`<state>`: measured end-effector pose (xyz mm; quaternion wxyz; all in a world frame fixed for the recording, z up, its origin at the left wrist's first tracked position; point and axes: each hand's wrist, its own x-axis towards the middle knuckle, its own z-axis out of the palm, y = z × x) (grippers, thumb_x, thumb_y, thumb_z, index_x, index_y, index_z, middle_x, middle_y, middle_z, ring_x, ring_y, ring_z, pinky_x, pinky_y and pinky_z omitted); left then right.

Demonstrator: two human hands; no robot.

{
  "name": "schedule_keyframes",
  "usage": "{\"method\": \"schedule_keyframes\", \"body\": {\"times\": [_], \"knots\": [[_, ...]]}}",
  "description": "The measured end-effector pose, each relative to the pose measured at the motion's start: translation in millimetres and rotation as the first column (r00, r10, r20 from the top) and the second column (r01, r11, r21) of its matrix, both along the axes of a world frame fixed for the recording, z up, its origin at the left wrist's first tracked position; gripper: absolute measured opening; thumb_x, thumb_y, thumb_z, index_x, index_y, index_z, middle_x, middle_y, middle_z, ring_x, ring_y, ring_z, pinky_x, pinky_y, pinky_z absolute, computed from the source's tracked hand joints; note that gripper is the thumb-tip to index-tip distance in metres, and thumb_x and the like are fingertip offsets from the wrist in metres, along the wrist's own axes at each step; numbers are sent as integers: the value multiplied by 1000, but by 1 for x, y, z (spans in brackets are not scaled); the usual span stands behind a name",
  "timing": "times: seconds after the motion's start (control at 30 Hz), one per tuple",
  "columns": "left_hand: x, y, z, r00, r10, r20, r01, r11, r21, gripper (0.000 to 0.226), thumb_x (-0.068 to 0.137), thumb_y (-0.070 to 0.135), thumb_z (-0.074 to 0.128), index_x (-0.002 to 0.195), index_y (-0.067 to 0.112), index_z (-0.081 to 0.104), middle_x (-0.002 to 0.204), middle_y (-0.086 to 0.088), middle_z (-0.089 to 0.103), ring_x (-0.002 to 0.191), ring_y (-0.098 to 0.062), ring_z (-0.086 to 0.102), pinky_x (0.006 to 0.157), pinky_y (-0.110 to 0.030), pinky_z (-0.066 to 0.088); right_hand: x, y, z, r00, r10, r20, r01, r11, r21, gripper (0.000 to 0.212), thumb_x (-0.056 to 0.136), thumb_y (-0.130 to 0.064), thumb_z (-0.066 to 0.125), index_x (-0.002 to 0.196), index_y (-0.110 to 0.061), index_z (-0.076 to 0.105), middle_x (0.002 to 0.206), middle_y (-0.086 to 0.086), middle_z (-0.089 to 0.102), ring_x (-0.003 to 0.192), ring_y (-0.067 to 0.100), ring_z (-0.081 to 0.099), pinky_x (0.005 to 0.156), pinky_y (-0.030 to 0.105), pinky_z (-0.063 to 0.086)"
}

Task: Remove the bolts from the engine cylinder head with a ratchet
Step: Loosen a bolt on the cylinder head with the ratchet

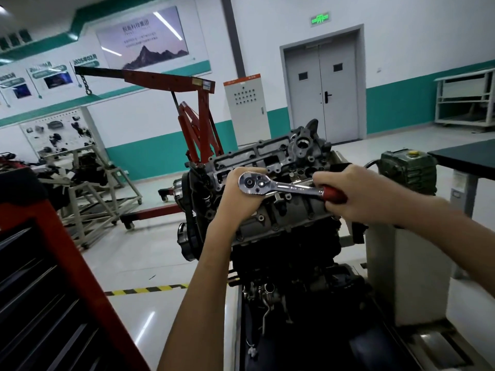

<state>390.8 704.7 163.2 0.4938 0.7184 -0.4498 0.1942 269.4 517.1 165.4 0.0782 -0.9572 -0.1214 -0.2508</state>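
Cylinder head (270,156): grey cast metal, top face exposed w/ many holes and recesses; sits on top of the engine (284,253), centre of view.
Ratchet (284,187): chrome shank, round drive head at its left end, red grip at its right end; lies roughly level across the near edge of the cyl. head, just above it.
Left hand (238,202): clenched round the drive-head end from below, thumb up along the far side of the head; whatever sits under the drive head is hidden by the palm.
Right hand (359,202): grasping the red grip, fingers wrapped over it, knuckles toward the camera.
Engine mount: engine hangs off a pale stand (401,266) on its right side; dark lower block, pulleys on its left end.
Hoist (199,121): red engine crane behind the engine, boom reaching left w/ chain and hook.
Tool cabinet (53,277): red frame, dark drawers, near left.
Floor: pale, glossy; yellow-black tape strip (144,290) left of the engine.
Background: grey double door (321,89), white control box (245,108), green gearbox (407,170) right of the hands.
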Motion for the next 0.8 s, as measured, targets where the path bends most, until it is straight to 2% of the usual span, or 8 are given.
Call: {"method": "schedule_keyframes", "body": {"times": [0.13, 0.23, 0.3, 0.43, 0.57, 0.67, 0.73, 0.8], "knots": [[2, -10, -7, 984, 57, -167, -90, 976, -197, 37, 86, -13, 55, 56, 8, 50, 40, 13, 36, 39, -2, 36, 47, -11, 29, -9, 56, -60, 997, 83, 6, -77, 897, 435, 24, 80, -8, 59, 75, -25, 43, 54, -7, 49, 40, 5, 45, 41, 13, 34], [-5, -21, -3, 987, 120, -107, -138, 974, -179, 38, 86, -10, 54, 50, 0, 45, 47, -2, 33, 40, -6, 30, 43, -13, 25, -12, 115, -92, 983, 177, 39, -142, 619, 773, 25, 82, -9, 59, 72, -21, 40, 50, -3, 44, 36, 7, 40, 38, 19, 36], [-5, -22, -5, 989, 117, -89, -132, 973, -191, 35, 87, -8, 55, 52, -10, 46, 51, -8, 35, 44, -6, 28, 44, -14, 24, -10, 136, -100, 977, 207, 49, -149, 500, 853, 28, 83, -8, 57, 73, -27, 39, 48, -5, 45, 34, 7, 42, 37, 17, 37], [3, -10, -9, 989, 104, -107, -125, 971, -205, 39, 86, -7, 56, 53, 8, 40, 53, -4, 33, 47, -6, 26, 47, -19, 25, -15, 97, -77, 967, 250, -47, -153, 718, 680, 25, 80, -4, 57, 76, -24, 42, 49, -6, 44, 34, 6, 43, 37, 15, 35], [0, 1, -5, 997, 12, -74, -20, 993, -115, 28, 82, -4, 65, 75, 21, 55, 59, -1, 45, 51, -6, 40, 51, -21, 37, -8, 19, -18, 970, 144, -197, -104, 974, 202, 22, 83, -6, 56, 86, -27, 52, 60, -4, 55, 45, 3, 56, 44, 16, 46], [-1, 0, -5, 1000, 7, 30, -8, 1000, 28, 23, 80, -6, 58, 69, 13, 53, 58, -7, 46, 57, -12, 39, 54, -27, 31, 6, -9, 10, 998, -51, 37, 56, 986, -154, 16, 83, -16, 57, 97, -19, 52, 56, -11, 50, 48, -2, 51, 43, 15, 42], [0, -2, -7, 1000, 14, -15, -15, 998, -53, 24, 81, -6, 57, 62, 7, 54, 58, -10, 44, 59, -13, 38, 54, -28, 29, 6, -4, 0, 998, -61, 12, 62, 994, -88, 14, 83, -13, 57, 95, -19, 51, 58, -11, 51, 48, -2, 52, 43, 17, 45], [-1, -7, -10, 997, 39, -71, -50, 985, -168, 36, 82, -5, 57, 49, 5, 48, 49, -6, 37, 51, -11, 34, 52, -28, 26, 0, 20, -31, 998, 8, -68, 2, 990, 138, 17, 82, -7, 57, 88, -21, 48, 61, -10, 52, 46, 1, 53, 44, 16, 45]]}}
